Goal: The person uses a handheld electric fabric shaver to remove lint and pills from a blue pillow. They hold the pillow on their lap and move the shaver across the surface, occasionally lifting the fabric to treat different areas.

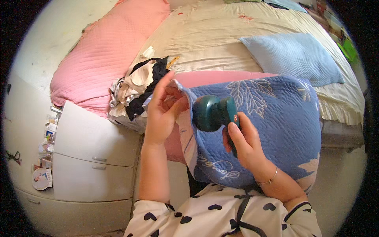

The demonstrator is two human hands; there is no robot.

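A blue quilted cloth [284, 124] with white leaf patterns is spread in front of me, over a pink surface [225, 76]. My left hand [165, 109] grips the cloth's left edge and lifts it, so its pale underside shows. In my right hand [245, 139] is the handle of a dark green handheld appliance [207, 114], perhaps a fabric shaver. Its rounded head lies against the cloth close to the raised edge; whether it presses on the cloth is hard to tell. My right fingers partly hide the handle.
Beyond lies a bed with a cream sheet [204, 41], a blue pillow [296, 56] and a pink quilted cover [109, 44]. Several garments [139, 80] are heaped on its near left corner. A white cabinet [94, 177] stands at the left, with small items beside it.
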